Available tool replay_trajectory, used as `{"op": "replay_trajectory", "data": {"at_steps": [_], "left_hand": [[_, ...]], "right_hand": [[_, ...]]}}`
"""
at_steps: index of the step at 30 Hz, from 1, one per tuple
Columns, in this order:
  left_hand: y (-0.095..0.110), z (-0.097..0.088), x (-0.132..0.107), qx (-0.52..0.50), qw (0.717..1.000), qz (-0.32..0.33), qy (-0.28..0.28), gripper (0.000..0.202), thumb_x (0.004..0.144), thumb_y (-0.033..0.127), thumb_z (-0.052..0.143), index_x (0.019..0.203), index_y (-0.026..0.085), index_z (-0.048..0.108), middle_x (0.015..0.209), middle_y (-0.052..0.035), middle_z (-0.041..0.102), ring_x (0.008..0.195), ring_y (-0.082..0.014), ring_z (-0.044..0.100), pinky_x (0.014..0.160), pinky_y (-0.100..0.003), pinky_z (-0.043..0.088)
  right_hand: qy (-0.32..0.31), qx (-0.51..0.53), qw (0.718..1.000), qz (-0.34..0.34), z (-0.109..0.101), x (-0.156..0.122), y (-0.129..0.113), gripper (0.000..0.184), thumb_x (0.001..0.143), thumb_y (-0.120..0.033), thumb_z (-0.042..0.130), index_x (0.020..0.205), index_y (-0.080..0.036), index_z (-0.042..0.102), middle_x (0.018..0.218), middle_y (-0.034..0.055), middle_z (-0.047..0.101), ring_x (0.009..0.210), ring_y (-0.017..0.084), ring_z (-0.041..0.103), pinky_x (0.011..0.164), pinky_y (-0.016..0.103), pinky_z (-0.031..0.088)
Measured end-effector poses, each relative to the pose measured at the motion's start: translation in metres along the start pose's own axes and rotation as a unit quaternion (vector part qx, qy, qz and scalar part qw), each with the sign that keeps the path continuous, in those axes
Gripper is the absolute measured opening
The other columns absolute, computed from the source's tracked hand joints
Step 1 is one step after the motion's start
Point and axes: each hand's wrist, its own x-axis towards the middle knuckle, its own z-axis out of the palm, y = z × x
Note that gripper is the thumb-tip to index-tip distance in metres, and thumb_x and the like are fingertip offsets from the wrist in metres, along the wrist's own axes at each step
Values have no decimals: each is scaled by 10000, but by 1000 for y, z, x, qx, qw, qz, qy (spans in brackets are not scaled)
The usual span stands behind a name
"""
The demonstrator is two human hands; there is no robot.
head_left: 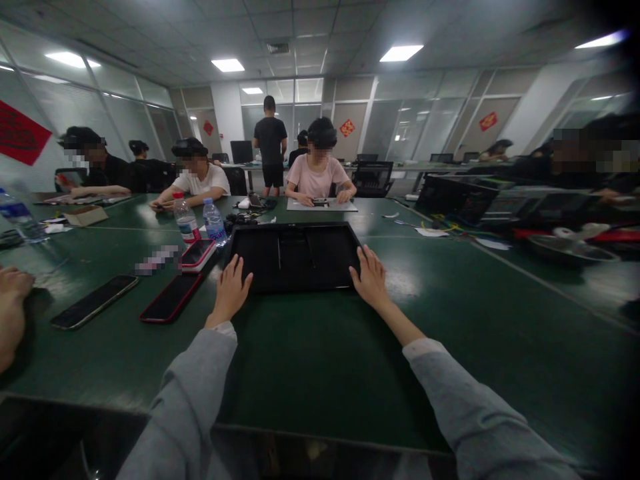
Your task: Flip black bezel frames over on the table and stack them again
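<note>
A shallow black rectangular tray-like panel with a raised rim is in front of me on the green table. Inside it, a smaller rectangular outline with thin lighter side edges shows faintly. My left hand grips its left end, thumb towards the inside and fingers along the rim. At the opposite end my right hand holds the rim the same way, with its thumb over the front corner. Whether the panel lies flat or is slightly raised, I cannot tell.
Left of the panel lie a red-edged phone, a dark phone and a pink-and-white box. Two bottles stand behind them. Another person's hand is at far left. A metal bowl sits right. A person in pink works opposite.
</note>
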Motion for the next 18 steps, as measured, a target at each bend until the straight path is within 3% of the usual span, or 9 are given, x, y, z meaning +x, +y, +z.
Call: {"op": "replay_trajectory", "data": {"at_steps": [3, 5, 11, 18], "left_hand": [[9, 5, -6, 31, 995, 42, -82, 498, 998, 427, 461, 1461, 261, 535, 1570, -101, 451, 1452, -286, 390, 1222, -501, 220], [12, 5, -7, 57, 992, 48, -106, 475, 1012, 448, 421, 1441, 294, 556, 1551, -70, 482, 1452, -270, 394, 1212, -503, 245], [10, 2, -5, 93, 987, 48, -125, 512, 1025, 494, 357, 1471, 305, 521, 1572, -52, 455, 1461, -258, 385, 1166, -493, 334], [7, 4, -4, 77, 987, 42, -132, 518, 1024, 513, 356, 1463, 302, 531, 1574, -60, 451, 1465, -262, 380, 1167, -499, 326]], "right_hand": [[-110, -10, 993, -39, 5, -2, -6, 520, 1008, -377, 355, 1496, -252, 486, 1569, 78, 435, 1441, 268, 391, 1188, 486, 306], [-148, -31, 988, -40, 8, -1, -4, 506, 1023, -372, 315, 1458, -242, 538, 1540, 78, 477, 1408, 264, 441, 1157, 488, 357], [-136, -70, 987, -55, 9, -1, 1, 519, 1035, -369, 287, 1455, -205, 544, 1538, 85, 479, 1403, 245, 454, 1130, 462, 400], [-122, -56, 989, -65, 9, -2, 2, 509, 1030, -362, 297, 1429, -202, 569, 1519, 90, 501, 1388, 245, 472, 1112, 464, 419]]}}
